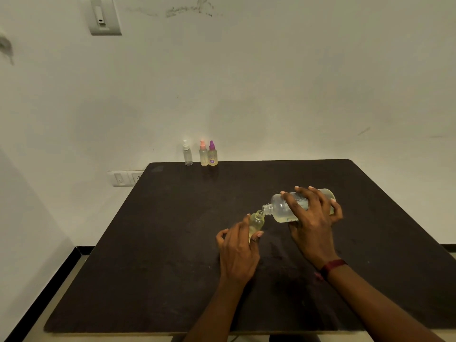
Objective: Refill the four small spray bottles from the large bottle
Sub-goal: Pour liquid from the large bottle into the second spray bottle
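Right hand [314,218] grips large bottle [281,208] tilted, neck at open small bottle [256,222] gripped in left hand [238,250]

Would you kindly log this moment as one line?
step: pouring; right hand: grips tilted large bottle; left hand: holds uncapped small bottle; far table edge: three capped bottles

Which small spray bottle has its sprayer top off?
The small bottle in the left hand, its open neck at the mouth of the tilted large bottle. The white-topped bottle, pink-topped bottle and purple-topped bottle by the wall have sprayers on.
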